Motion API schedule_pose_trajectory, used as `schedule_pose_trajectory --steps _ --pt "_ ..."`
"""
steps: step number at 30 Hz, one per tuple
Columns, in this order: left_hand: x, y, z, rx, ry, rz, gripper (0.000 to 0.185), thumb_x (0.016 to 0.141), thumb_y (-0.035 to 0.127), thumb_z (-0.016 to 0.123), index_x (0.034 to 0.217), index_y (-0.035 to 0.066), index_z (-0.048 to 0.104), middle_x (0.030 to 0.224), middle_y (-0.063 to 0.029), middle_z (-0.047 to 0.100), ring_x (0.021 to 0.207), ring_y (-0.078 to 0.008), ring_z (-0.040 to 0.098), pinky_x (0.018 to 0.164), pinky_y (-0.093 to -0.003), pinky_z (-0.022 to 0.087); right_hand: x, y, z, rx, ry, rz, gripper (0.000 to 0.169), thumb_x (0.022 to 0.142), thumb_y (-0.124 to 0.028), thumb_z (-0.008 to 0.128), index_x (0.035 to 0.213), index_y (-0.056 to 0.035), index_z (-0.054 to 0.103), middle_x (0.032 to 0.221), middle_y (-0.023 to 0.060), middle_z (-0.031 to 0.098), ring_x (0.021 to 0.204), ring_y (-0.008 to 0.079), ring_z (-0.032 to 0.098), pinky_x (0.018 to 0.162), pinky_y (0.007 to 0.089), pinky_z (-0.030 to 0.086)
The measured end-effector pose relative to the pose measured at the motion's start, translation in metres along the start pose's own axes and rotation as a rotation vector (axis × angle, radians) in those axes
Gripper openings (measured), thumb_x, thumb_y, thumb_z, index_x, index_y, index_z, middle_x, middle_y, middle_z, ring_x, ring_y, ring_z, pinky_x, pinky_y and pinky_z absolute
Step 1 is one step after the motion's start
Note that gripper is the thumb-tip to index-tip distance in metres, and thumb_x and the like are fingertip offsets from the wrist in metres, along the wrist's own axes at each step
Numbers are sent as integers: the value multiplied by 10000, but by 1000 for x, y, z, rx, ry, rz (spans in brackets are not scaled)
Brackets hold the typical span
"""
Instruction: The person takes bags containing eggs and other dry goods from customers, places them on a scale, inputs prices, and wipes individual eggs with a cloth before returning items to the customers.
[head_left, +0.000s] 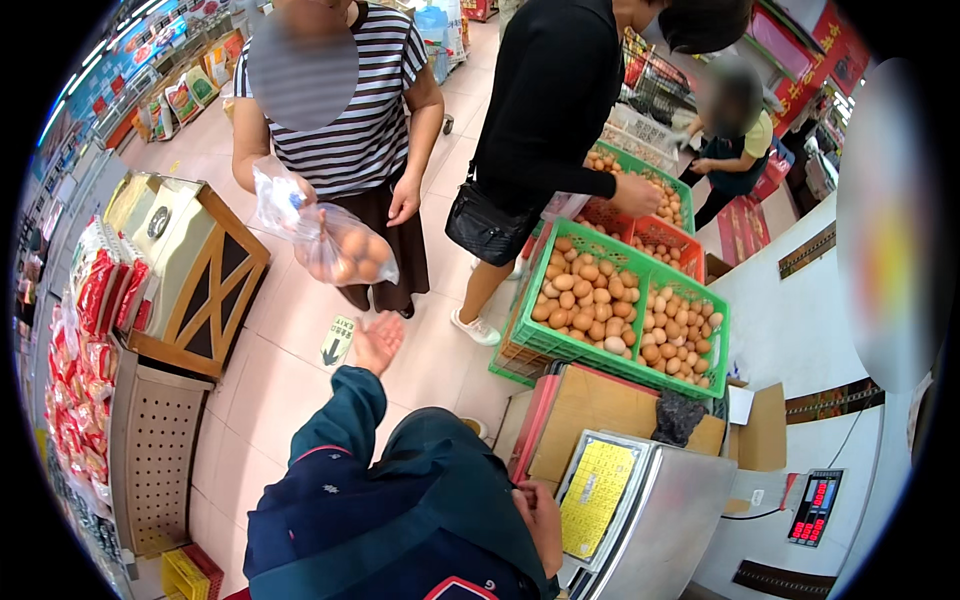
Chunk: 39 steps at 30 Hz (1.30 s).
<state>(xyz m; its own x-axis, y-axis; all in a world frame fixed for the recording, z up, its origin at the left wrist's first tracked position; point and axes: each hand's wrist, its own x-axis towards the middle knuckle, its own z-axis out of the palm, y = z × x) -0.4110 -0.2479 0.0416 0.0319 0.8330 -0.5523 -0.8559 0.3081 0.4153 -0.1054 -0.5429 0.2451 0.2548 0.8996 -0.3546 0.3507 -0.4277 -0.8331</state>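
My left hand (379, 341) reaches forward over the floor, palm up and fingers apart, with nothing in it. Just beyond it hangs a clear plastic bag of eggs (349, 251), held by a person in a striped shirt (371, 67). My right hand (541, 525) is low beside my body, next to the yellow keypad (600, 495) of a scale. Its fingers are partly curled, and whether anything is inside them is hidden. The scale's metal platform (675, 517) lies to the right of the keypad.
Green plastic crates (581, 346) full of brown eggs stand ahead on the right. A person in black (551, 97) reaches over them. A lit red digital display (816, 506) stands at the right. Red-and-white packages (82, 390) and a wooden-framed display stand (214, 285) line the left.
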Motion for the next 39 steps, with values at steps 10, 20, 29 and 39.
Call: schedule_pose_trajectory --steps 10,20,29,39 --pt "-19 8 49 -284 -729 133 569 941 425 420 1431 146 346 1431 -27 419 1284 -223 408 1088 -431 300 128 -110 7 -284 -17 -772 844 735 -365 778 1367 -5 349 1254 194 470 1123 327 500 930 392 426" --pt "-63 -30 71 -35 -466 64 669 926 538 393 1346 18 411 1331 -162 491 1193 -323 502 989 -454 442 221 -139 69 -237 37 -1054 944 556 -394 831 1351 -104 411 1317 138 448 1249 349 391 1023 476 322" --pt "-85 -31 103 306 -606 16 585 927 501 447 1338 86 417 1323 -88 485 1169 -283 495 976 -433 424 164 -133 17 -50 -13 -890 536 666 -240 750 1146 -68 586 1172 151 592 1102 339 535 930 403 433" --pt "-139 -68 243 987 -1156 -450 722 922 560 425 1402 31 325 1363 -159 440 1194 -304 481 948 -453 446 46 -106 -47 428 597 -612 415 844 -288 661 1156 -29 573 1056 140 629 939 270 612 783 347 477"
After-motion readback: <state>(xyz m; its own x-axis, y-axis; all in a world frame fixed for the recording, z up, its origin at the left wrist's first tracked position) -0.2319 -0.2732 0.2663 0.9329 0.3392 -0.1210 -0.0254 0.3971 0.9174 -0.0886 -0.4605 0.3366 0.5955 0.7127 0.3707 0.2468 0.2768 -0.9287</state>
